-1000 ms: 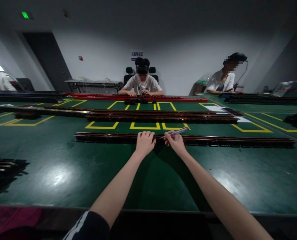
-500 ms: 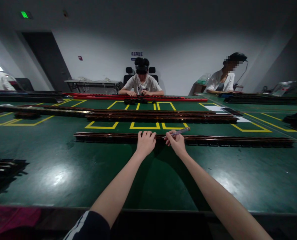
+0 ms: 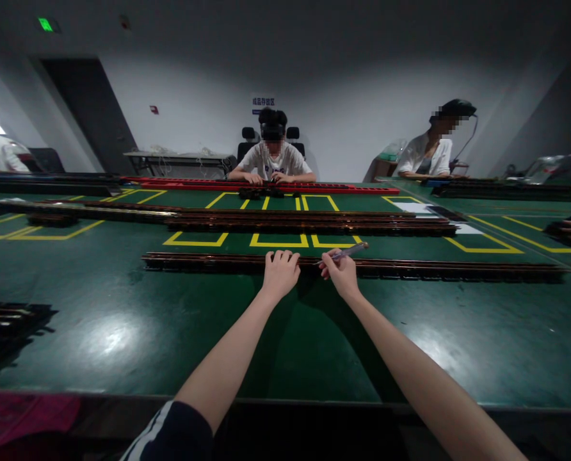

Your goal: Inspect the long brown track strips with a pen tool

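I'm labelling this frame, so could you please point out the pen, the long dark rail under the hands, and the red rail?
pen (image 3: pixel 345 253), head view, mid-barrel
long dark rail (image 3: pixel 458 267), head view, right stretch
red rail (image 3: pixel 353 189), head view, right part
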A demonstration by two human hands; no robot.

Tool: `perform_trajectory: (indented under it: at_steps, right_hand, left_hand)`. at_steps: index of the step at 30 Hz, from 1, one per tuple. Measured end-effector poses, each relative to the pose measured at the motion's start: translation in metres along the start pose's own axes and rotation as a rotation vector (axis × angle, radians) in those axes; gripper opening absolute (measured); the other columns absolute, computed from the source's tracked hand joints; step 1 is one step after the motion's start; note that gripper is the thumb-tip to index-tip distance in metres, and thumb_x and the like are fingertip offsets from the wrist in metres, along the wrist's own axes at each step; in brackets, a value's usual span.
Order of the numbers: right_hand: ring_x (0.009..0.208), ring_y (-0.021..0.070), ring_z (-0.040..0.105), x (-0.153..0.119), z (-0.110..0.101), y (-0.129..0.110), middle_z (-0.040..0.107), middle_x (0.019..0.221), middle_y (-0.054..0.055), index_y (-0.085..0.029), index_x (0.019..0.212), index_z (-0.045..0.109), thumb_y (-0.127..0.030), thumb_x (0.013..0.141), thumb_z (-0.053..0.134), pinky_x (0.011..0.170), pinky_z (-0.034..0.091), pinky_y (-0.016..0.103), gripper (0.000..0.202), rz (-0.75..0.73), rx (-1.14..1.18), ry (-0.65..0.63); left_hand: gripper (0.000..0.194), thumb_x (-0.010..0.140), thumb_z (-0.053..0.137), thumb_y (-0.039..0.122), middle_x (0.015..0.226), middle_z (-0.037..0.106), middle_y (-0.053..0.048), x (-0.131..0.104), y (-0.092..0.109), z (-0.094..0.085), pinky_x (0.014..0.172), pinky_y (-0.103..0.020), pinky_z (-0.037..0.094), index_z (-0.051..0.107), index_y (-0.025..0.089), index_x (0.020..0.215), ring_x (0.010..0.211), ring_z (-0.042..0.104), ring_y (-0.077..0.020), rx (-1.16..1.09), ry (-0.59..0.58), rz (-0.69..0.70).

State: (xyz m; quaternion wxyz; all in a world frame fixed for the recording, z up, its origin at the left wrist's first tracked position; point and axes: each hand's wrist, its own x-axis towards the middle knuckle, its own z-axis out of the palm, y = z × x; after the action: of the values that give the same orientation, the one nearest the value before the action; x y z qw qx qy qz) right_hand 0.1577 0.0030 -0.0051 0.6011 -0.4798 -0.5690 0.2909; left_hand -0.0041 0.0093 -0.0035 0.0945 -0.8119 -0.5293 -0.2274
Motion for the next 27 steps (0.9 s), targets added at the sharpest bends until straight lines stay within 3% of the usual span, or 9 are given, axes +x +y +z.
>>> perform_trajectory:
  at_steps: [7,16,27]
  right_hand:
    - [0.044,0.0129,0.058,-0.0009,0.0001,-0.0052,0.064,0.060,0.003,-0.020,0.074,0.053,-0.065,0.073,0.061,0.038,0.048,0.023,0.046,-0.039,-0.045,-0.112]
    - [0.046,0.0122,0.059,-0.0021,0.0060,-0.0037,0.068,0.068,0.005,-0.020,0.077,0.052,-0.060,0.077,0.059,0.038,0.047,0.022,0.041,-0.036,-0.076,-0.164]
    - [0.045,0.0129,0.059,-0.0042,0.0048,-0.0028,0.068,0.067,0.005,-0.019,0.078,0.052,-0.066,0.075,0.059,0.038,0.048,0.023,0.047,-0.048,-0.055,-0.062]
  left_hand:
    - [0.035,0.090,0.038,0.021,0.118,0.065,-0.010,-0.0002,-0.0006,-0.0017,0.102,-0.050,0.037,0.063,0.020,0.115,0.112,0.055,-0.0259,-0.012,0.004,-0.020]
    - [0.040,0.086,0.040,0.013,0.121,0.064,-0.011,-0.0002,0.0013,-0.0039,0.102,-0.052,0.036,0.062,0.020,0.118,0.115,0.054,-0.0276,0.012,-0.006,-0.049]
    - [0.044,0.085,0.036,0.008,0.122,0.065,-0.009,0.0006,-0.0028,0.0016,0.105,-0.048,0.036,0.062,0.020,0.119,0.117,0.055,-0.0234,-0.021,0.014,-0.042]
